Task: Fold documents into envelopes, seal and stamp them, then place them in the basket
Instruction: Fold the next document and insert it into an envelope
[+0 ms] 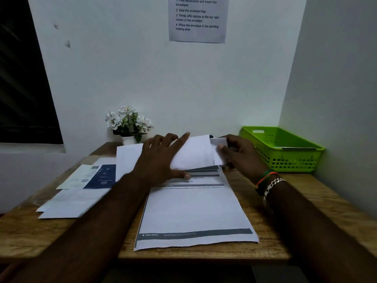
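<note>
Head camera looks down on a wooden desk [285, 203] set in a corner of white walls. Both hands meet at the far middle of the desk over one white envelope [193, 153]. Its long axis runs left to right, slightly tilted, with the right end raised a little and pointing toward the green basket [285, 152].

Spread flat over the left part of the envelope, the left hand [161, 160] has straight fingers, the index finger lying along the top edge and the thumb tucked at the lower edge. So the envelope lies under those fingers and juts out to their right. At that right end the right hand [238, 154] pinches a small white piece of paper [219, 142] between thumb and curled fingers. Whether this piece is the envelope's flap or a folded sheet going in, I cannot tell.

Under the hands lies one large printed document [193, 213], long axis running away from the person, with a grey band near its close edge. To the left are at least two plain white sheets or envelopes [75, 201], overlapped, and one blue and white card [95, 176] on top of them. One more white sheet [128, 158] stands partly behind the left hand.

One flower pot [128, 123] sits at the wall. One notice [196, 18] hangs above. The basket holds some flat paper [295, 148].
</note>
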{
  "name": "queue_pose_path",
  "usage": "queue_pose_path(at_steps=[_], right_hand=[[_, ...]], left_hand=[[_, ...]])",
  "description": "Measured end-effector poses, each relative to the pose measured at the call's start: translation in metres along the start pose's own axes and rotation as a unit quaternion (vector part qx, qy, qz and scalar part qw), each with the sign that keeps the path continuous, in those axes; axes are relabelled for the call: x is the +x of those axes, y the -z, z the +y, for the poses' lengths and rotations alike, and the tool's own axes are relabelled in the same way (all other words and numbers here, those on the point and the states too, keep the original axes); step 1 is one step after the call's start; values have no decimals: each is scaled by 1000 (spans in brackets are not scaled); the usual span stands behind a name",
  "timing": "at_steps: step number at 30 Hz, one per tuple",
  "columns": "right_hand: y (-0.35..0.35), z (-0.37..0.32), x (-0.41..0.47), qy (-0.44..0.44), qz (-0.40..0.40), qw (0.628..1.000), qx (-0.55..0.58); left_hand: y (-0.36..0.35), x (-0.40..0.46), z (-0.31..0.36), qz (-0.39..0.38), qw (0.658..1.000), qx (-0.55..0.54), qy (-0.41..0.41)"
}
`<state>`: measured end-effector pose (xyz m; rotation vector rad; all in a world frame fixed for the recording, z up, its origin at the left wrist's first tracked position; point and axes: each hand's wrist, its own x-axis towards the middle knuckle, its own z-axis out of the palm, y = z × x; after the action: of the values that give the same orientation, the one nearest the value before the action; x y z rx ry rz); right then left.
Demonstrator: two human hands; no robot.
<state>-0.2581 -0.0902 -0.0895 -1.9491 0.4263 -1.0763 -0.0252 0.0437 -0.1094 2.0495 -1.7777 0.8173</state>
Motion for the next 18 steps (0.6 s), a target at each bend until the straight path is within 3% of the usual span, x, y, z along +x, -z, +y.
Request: queue_pose_path(at_steps=[2, 6, 12, 18], right_hand=[[-3, -1, 1, -26, 6, 1000, 5], [7, 7, 8, -8, 107, 994, -22], [-8, 11, 4, 3, 16, 998, -61], [-5, 0, 4, -46, 12, 999, -12]], left_hand=[[0, 0, 2, 5, 1000, -3, 2], [3, -2, 1, 18, 1000, -15, 14], [1, -2, 14, 9, 1000, 12, -4], [5, -1, 15, 19, 1000, 12, 11]])
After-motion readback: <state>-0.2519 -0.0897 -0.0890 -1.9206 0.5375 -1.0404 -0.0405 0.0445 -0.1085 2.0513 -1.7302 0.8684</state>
